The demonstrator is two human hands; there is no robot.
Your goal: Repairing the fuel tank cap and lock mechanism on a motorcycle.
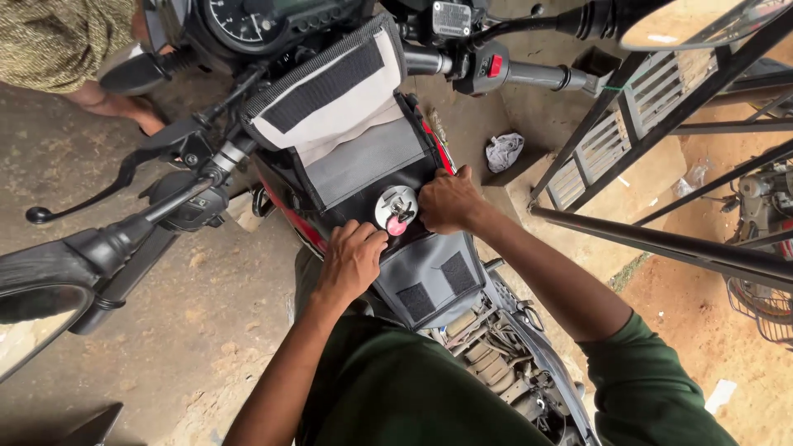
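Fingers (363, 235) of the left hand (351, 260) are curled and pressed together, their tips bearing down on the grey tank cover (429, 281) just near and left of the fuel cap (396, 208). They pinch nothing; they pin the fabric flat. The right hand (450, 201) sits on the right of the cap, its fingers bent tight and tucked against the cap's edge. Whether they grip the small red key tag (397, 225) or the cover's rim I cannot tell, since the knuckles hide the tips.

The cap sits in the middle of the motorcycle's tank, showing through a round opening in the cover, between the two hands. Farther off, the cover's front flap (339, 91) is folded up, with black fastening strips across its pale lining. The handlebar runs across the far side, with the left grip (99, 248) and a brake lever (99, 194) on the left, and a switch housing with a red button (487, 66) on the right.

As I judge it, this work goes best if the left hand keeps the fabric taut and level while the right works in close at the cap, so the opening stays centred and nothing bunches or catches on the key. A crumpled rag (504, 150) lies on the concrete step to the right, and another person's foot (124, 107) shows at the far left.
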